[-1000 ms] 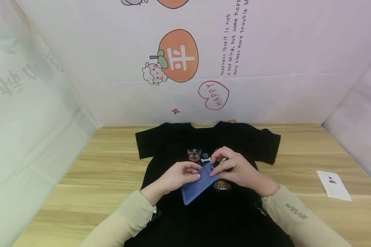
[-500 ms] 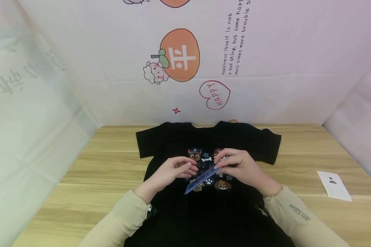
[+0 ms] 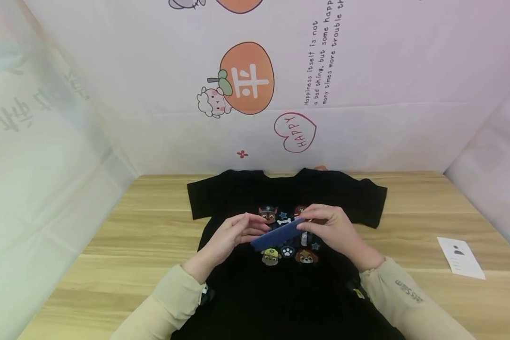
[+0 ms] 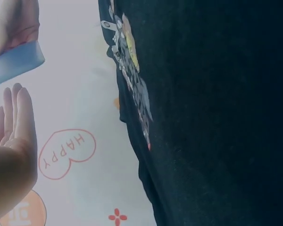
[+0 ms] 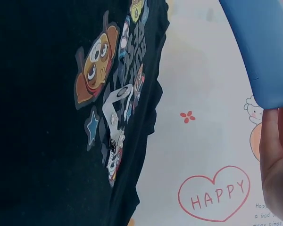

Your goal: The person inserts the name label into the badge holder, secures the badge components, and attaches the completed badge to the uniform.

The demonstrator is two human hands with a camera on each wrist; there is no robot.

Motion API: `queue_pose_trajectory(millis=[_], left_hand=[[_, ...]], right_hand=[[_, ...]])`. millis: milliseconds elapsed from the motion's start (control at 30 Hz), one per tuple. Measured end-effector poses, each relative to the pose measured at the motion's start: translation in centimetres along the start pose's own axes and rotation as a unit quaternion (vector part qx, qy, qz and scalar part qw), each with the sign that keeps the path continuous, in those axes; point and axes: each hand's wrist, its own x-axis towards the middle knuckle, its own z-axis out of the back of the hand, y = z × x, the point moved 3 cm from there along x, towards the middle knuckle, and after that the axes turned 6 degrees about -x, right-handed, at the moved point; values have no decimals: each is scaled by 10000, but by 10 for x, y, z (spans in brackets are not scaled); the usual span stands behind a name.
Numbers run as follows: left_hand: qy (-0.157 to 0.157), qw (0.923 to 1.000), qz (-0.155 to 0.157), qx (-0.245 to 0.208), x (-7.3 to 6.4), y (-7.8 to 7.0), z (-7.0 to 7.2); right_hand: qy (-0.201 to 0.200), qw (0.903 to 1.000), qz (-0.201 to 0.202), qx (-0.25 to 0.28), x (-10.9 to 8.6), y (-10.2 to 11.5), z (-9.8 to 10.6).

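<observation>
Blue case [image 3: 276,235] held up over a black tee [image 3: 286,297]
Right hand [image 3: 330,227] pinches one end; left hand [image 3: 228,237] is just near the other, fingers pretty much straight.

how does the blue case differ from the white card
The blue case is held up, tilted, by the right hand over the black shirt, while the white card lies flat on the wooden table. The blue case looks plain, whereas the white card carries dark print. The blue case has rounded corners; those of the white card look square. Both look longer than wide.
</observation>
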Motion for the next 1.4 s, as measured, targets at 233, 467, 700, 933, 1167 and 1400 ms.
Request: queue_pose_trajectory(millis=[233, 467, 700, 933, 1167, 1400], left_hand=[[-107, 9999, 98, -33, 1, 3, -3], [-188, 9990, 401, 21, 5, 11, -6], [-212, 9991, 311, 197, 10, 16, -10], [-232, 9985, 427, 253, 13, 14, -14], [-156, 9987, 432, 229, 15, 9, -18], [-206, 9979, 604, 113, 15, 6, -21]], right_hand=[[48, 9949, -997, -150, 0, -7, 1], [157, 9780, -2003, 561, -4, -14, -2], [39, 9626, -2583, 814, -7, -19, -3], [49, 9517, -2925, 934, -8, -21, -5], [15, 9420, -3075, 1341, -11, -22, -5], [193, 9288, -3143, 1952, -15, -19, -2]])
